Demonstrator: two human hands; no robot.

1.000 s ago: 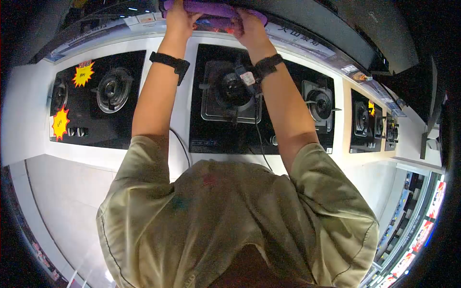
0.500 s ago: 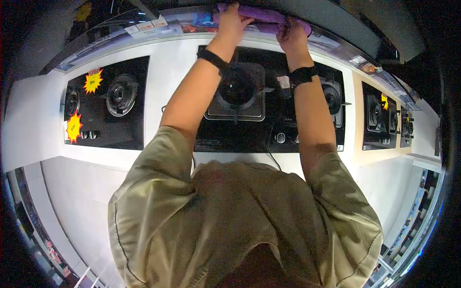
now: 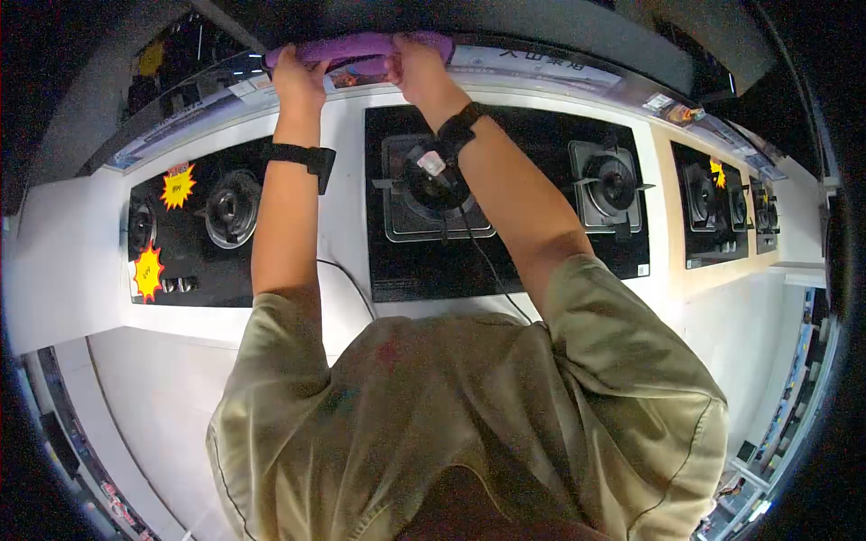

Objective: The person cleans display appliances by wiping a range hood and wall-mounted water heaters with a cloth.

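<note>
A purple cloth (image 3: 361,45) is stretched sideways along the dark edge of the overhead panel, above the cooktops. My left hand (image 3: 299,81) grips its left end, thumb below and fingers over the top. Farther right, my right hand (image 3: 419,68) is closed on the cloth near its right end, and part of the fingers is hidden. Both arms reach forward over the counter, each with a black band at the wrist. Beneath my right forearm lies the middle black gas cooktop (image 3: 532,243), with two burners showing.
To the left, another gas cooktop (image 3: 194,270) carries yellow price stars. More cooktops (image 3: 708,207) stand at the right. Below the panel edge runs a printed strip (image 3: 541,70). A black cable (image 3: 487,261) hangs over the counter's front.
Both hands have moved left along the panel edge, carrying the purple cloth with them. My right forearm now slants across the middle cooktop.
</note>
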